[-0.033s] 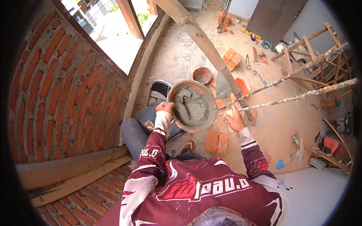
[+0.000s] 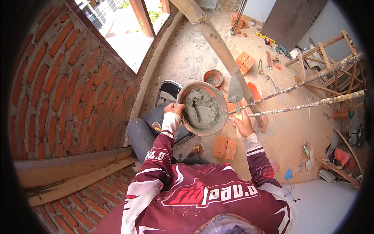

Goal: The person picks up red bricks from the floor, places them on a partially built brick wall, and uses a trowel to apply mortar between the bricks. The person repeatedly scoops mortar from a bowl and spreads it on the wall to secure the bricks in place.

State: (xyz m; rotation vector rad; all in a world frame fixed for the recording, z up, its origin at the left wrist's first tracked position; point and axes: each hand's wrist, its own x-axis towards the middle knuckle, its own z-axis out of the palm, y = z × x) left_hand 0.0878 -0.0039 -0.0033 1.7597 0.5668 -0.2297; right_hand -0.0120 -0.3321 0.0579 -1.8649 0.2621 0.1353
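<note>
My left hand is closed on the left rim of a round bucket, which is tilted toward me. Grey wet mortar fills much of it, with a hollow scooped into the surface. Just right of the bucket, my right hand grips the handle of a trowel. Its blade points away from me and looks coated with grey mortar. The blade is apart from the mortar in the bucket.
A brick wall rises on the left. Beyond the bucket, a bamboo pole slants across, and two mortar-spattered bars reach in from the right. A smaller bucket, an orange bucket and bricks stand below.
The whole view has shifted slightly, so the far things appear further right and lower. Both hands keep their holds on the bucket and the trowel.
</note>
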